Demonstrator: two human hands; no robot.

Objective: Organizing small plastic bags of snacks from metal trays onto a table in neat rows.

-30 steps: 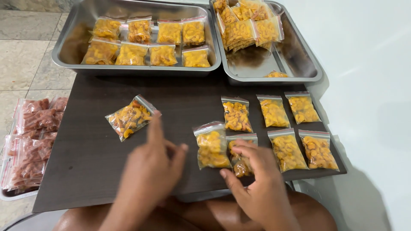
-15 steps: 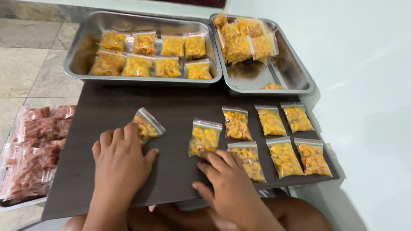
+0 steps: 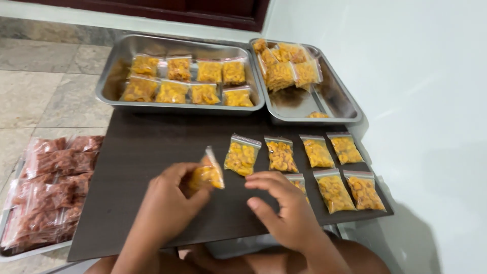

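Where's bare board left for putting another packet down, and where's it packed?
The dark board is bare on its left half, between the left steel tray and the left hand, which holds a yellow snack packet. A bare strip runs below the right hand. The right side is crowded with rows of packets. The right steel tray has bare floor at its front.

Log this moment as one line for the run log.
left hand: lifting yellow snack bag | right hand: resting on bag on dark board
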